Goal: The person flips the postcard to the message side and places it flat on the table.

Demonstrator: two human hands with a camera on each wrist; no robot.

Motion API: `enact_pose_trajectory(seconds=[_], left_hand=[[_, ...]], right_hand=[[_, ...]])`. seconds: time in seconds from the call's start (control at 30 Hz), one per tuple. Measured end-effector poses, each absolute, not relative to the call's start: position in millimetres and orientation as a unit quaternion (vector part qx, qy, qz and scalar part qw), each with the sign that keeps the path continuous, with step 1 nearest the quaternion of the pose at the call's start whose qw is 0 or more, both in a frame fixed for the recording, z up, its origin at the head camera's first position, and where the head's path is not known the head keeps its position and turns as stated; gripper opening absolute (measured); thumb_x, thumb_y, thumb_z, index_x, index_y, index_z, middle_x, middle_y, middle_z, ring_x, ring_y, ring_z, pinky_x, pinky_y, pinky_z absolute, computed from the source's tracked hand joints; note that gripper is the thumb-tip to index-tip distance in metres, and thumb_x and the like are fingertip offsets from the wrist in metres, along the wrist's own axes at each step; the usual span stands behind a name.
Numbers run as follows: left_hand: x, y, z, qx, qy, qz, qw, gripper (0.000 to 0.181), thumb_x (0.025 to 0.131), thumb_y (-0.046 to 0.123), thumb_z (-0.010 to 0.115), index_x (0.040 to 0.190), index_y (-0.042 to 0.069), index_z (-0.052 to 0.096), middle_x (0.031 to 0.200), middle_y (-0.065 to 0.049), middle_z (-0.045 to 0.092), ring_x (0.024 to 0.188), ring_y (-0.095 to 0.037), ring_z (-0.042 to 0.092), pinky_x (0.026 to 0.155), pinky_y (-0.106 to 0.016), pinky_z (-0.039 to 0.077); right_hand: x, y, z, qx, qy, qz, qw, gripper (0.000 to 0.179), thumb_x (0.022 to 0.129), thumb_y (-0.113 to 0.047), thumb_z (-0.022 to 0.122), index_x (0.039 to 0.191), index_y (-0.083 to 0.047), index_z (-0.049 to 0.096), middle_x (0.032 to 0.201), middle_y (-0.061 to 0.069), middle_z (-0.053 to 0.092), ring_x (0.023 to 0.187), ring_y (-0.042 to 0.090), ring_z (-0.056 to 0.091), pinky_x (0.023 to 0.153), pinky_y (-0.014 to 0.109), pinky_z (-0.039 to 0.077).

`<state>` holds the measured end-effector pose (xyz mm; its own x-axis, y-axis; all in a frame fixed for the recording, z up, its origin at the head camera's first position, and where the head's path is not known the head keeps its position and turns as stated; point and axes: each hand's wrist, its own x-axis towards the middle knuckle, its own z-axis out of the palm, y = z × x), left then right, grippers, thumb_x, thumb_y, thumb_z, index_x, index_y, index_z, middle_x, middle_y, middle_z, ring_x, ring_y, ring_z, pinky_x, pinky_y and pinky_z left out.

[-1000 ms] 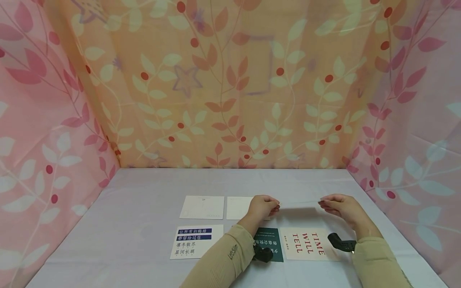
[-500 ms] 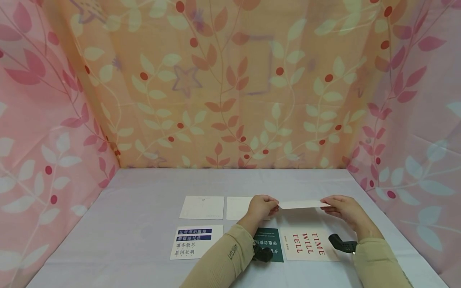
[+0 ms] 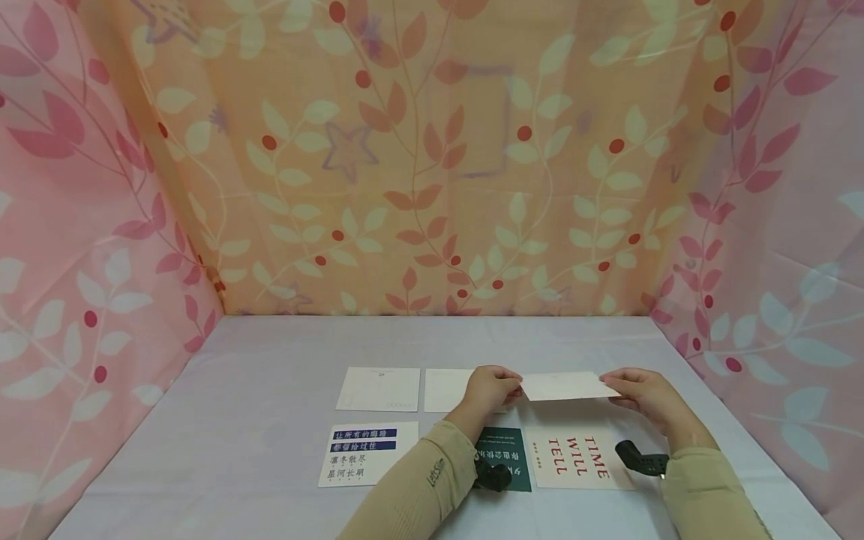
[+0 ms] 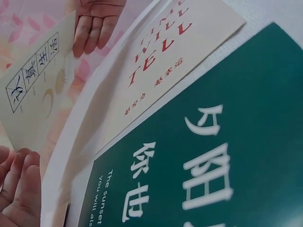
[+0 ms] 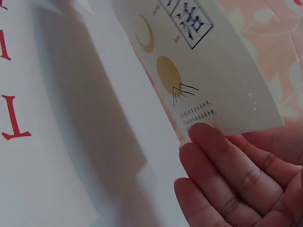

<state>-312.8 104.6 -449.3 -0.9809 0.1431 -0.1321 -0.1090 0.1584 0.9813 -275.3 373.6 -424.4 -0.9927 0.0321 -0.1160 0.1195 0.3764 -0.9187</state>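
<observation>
Postcard in the air (image 3: 570, 386): raised off the tablecloth (image 3: 270, 427), beyond the TIME WILL TELL card (image 3: 580, 461), its pale side up and tilted toward the head camera; the underside shows boxed blue characters, a gold moon and a sun over mountain lines.
Left hand (image 3: 495, 386): thumb and fingers pinch the postcard's left end.
Right hand (image 3: 641, 390): thumb and fingers pinch its right end.
Front row: blue-banded text card (image 3: 364, 454), green card (image 3: 505, 442) partly behind the left forearm, then TIME WILL TELL at the right.
Back row: two pale cards face up, the left one (image 3: 378, 390) whole, the right one (image 3: 447, 390) partly covered by the left hand.
Backdrop: orange leaf-print curtain (image 3: 418, 187).
</observation>
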Motion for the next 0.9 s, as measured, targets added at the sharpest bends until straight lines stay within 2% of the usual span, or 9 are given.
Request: enact_pose_trajectory(seconds=[0.17, 0.47, 0.9], left_hand=[[-312.5, 104.5, -449.9, 0.007, 0.758, 0.645, 0.100, 0.009, 0.085, 0.012, 0.063, 0.079, 0.010, 0.070, 0.070, -0.003, 0.066, 0.066, -0.015, 0.064, 0.060, -0.028, 0.053], [-312.1, 105.5, -450.0, -0.005, 0.751, 0.652, 0.103, 0.009, 0.086, 0.015, 0.061, 0.081, 0.012, 0.068, 0.071, -0.003, 0.065, 0.064, -0.015, 0.063, 0.058, -0.028, 0.052], [-309.1, 107.1, -447.7, -0.026, 0.740, 0.664, 0.108, 0.011, 0.088, 0.018, 0.059, 0.085, 0.011, 0.066, 0.076, -0.005, 0.065, 0.067, -0.015, 0.064, 0.060, -0.029, 0.052]], right_hand=[[-275.9, 373.6, -427.4, 0.057, 0.846, -0.529, 0.035, 0.041, 0.088, -0.029, 0.060, 0.113, 0.004, 0.059, 0.104, 0.007, 0.062, 0.083, 0.011, 0.060, 0.073, 0.024, 0.052], [-277.5, 369.6, -429.5, 0.062, 0.845, -0.530, 0.028, 0.036, 0.089, -0.020, 0.060, 0.112, 0.007, 0.057, 0.099, 0.005, 0.063, 0.079, 0.013, 0.059, 0.069, 0.026, 0.052], [-280.1, 365.3, -430.9, 0.077, 0.848, -0.524, 0.009, 0.033, 0.090, -0.017, 0.057, 0.115, 0.005, 0.056, 0.107, 0.012, 0.060, 0.081, 0.011, 0.058, 0.069, 0.024, 0.051]])
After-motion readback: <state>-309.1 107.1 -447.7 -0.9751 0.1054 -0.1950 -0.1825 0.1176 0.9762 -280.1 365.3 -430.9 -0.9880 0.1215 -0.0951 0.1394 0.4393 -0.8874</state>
